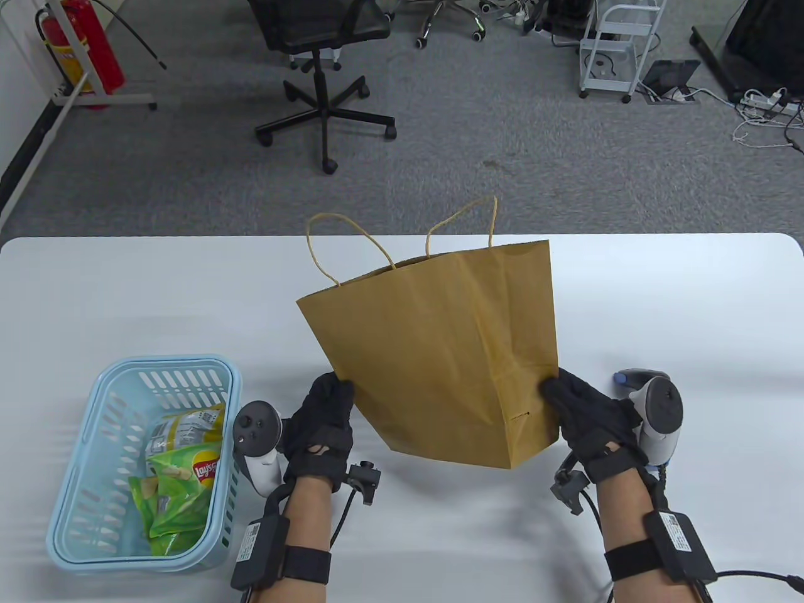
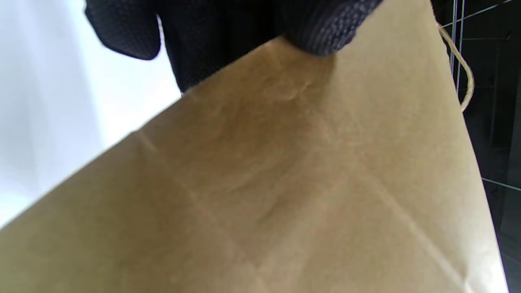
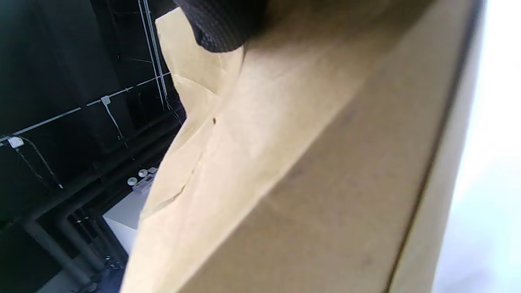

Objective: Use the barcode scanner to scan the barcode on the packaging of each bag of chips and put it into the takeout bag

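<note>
A brown paper takeout bag (image 1: 440,352) with twine handles stands tilted in the middle of the white table (image 1: 691,301). My left hand (image 1: 336,392) grips its lower left edge and my right hand (image 1: 556,392) grips its lower right edge. In the left wrist view a gloved fingertip (image 2: 321,32) presses on the bag's paper (image 2: 285,183); in the right wrist view a fingertip (image 3: 220,28) lies on the bag's side (image 3: 305,162). Green bags of chips (image 1: 185,487) lie in a light blue basket (image 1: 169,363) at the left. The barcode scanner (image 1: 631,379) peeks out behind my right hand, mostly hidden.
An office chair (image 1: 323,75) stands on the grey carpet beyond the table's far edge. A red fire extinguisher (image 1: 88,50) is at the far left and a white cart (image 1: 619,50) at the far right.
</note>
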`<move>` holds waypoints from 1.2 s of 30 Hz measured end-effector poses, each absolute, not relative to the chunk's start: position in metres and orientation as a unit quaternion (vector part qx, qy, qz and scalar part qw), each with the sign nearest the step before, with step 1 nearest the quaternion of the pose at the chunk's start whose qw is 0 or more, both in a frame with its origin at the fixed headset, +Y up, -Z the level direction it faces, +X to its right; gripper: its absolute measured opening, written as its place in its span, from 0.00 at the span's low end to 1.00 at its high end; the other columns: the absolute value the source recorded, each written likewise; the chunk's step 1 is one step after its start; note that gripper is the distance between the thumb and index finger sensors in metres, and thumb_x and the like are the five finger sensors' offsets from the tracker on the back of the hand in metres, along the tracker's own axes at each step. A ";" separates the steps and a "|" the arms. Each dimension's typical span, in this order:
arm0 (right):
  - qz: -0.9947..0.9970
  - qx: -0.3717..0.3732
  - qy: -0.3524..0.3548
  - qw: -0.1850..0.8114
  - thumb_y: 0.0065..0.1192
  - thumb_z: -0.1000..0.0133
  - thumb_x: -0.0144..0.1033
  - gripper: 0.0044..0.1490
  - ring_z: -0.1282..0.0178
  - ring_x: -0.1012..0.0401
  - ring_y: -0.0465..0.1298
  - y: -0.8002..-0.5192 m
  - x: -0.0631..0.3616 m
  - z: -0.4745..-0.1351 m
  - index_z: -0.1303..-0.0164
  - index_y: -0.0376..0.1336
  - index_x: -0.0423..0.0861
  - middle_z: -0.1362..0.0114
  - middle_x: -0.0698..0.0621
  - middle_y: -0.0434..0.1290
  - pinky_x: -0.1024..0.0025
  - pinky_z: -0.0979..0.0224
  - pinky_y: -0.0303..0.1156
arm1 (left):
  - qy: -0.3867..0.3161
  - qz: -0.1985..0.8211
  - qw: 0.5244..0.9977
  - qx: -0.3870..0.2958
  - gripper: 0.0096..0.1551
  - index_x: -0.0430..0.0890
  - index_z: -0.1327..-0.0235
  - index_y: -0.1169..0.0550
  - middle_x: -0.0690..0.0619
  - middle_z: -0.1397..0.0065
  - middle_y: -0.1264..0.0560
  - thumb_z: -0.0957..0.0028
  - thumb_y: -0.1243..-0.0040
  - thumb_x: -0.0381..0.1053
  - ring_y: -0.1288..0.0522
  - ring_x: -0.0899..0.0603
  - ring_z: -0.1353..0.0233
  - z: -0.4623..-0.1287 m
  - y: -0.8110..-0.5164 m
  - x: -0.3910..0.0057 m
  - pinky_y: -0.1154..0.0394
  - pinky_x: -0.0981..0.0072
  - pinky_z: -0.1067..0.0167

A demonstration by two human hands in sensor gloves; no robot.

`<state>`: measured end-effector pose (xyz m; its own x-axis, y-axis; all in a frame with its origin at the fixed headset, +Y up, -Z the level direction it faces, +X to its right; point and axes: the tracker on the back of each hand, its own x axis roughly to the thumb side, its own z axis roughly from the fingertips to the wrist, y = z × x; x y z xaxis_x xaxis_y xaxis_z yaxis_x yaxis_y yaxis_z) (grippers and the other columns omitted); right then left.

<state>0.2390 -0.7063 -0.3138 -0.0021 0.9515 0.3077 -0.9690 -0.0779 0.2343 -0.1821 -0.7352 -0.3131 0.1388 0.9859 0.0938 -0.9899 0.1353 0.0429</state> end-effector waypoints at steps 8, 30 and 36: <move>0.725 0.195 -0.025 0.660 0.53 0.34 0.35 0.32 0.33 0.33 0.80 -0.704 0.221 -0.310 0.21 0.62 0.35 0.28 0.29 0.76 0.33 0.33 0.74 | -0.025 0.639 0.768 0.026 0.30 0.38 0.25 0.29 0.35 0.23 0.33 0.39 0.50 0.48 0.31 0.25 0.28 -0.315 -0.738 -0.180 0.36 0.28 0.36; 0.797 0.120 -0.100 0.584 0.46 0.35 0.32 0.38 0.22 0.22 0.57 -0.738 0.163 -0.305 0.16 0.42 0.38 0.17 0.26 0.54 0.23 0.30 0.53 | -0.028 0.568 0.822 0.026 0.38 0.33 0.20 0.35 0.29 0.20 0.40 0.38 0.51 0.52 0.39 0.19 0.26 -0.311 -0.735 -0.173 0.41 0.24 0.36; 0.806 0.114 -0.052 0.579 0.45 0.35 0.31 0.44 0.24 0.20 0.55 -0.748 0.159 -0.303 0.17 0.36 0.26 0.17 0.22 0.52 0.21 0.31 0.52 | -0.035 0.562 0.826 0.021 0.38 0.32 0.20 0.35 0.29 0.21 0.40 0.38 0.51 0.52 0.39 0.19 0.26 -0.311 -0.735 -0.172 0.41 0.24 0.36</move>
